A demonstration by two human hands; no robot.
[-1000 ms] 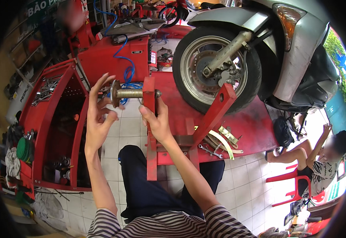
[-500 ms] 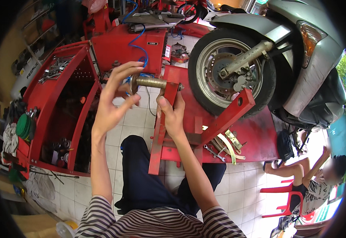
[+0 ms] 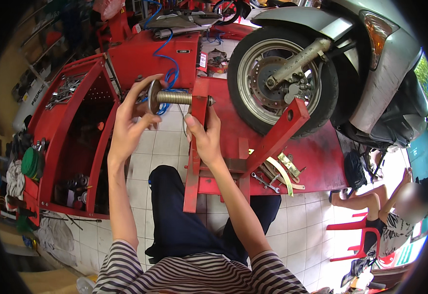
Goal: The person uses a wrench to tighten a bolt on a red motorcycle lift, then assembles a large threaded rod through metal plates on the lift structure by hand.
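A threaded screw (image 3: 174, 97) runs sideways through the top of a red metal upright, part of a U-shaped stand (image 3: 198, 126), and its pointed tip shows on the far right side of the post. At the screw's left end is a round metal disc (image 3: 153, 97). My left hand (image 3: 131, 120) is curled about the disc, fingers over its upper rim and thumb below; part of the fingers is hidden behind it. Just beneath the screw, my right hand (image 3: 205, 138) grips the red upright. The stand's other arm (image 3: 288, 126), with a hole near its end, leans to the right.
A red lift platform (image 3: 317, 169) carries a scooter, its front wheel (image 3: 277, 81) close beyond the stand. Wrenches (image 3: 267, 182) and curved metal pieces lie there. Left is a red tool cart (image 3: 72, 142); a blue hose (image 3: 167, 59) hangs behind. A person sits on a red chair (image 3: 353, 235) at right.
My left hand has gone from spread fingers to curling about the disc, whose face shows more. The screw and stand appear slightly further left, with the whole view shifted a little.
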